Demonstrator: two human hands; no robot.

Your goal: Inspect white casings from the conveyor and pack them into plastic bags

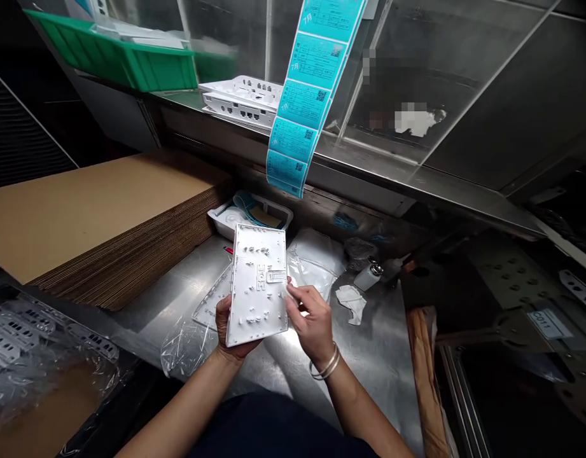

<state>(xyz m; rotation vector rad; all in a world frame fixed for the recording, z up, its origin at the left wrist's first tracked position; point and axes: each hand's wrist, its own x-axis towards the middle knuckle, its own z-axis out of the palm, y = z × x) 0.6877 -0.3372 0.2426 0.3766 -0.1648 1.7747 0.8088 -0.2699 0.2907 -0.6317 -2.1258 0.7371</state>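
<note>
A white plastic housing panel (245,299), its inner side with small posts and clips facing me, is tilted upright over the metal table. My left hand (224,324) is closed around its lower left edge, thumb in front and fingers behind. At the right edge, the thumb and forefinger of my right hand (314,321) are pinched together. A small white bit shows at those fingertips; whether it is a cloth or a part I cannot tell. Behind the held panel, a second white panel (204,308) lies partly hidden on the table.
Stacked cardboard sheets (125,222) rise at left. A white tray (219,219) stands behind the panel, with clear plastic bags (316,254), a white bottle (368,277) and crumpled tissue (351,303) to its right. Blue labels (305,105) hang from above. The shelf holds white housings (240,108) and a green bin (163,70).
</note>
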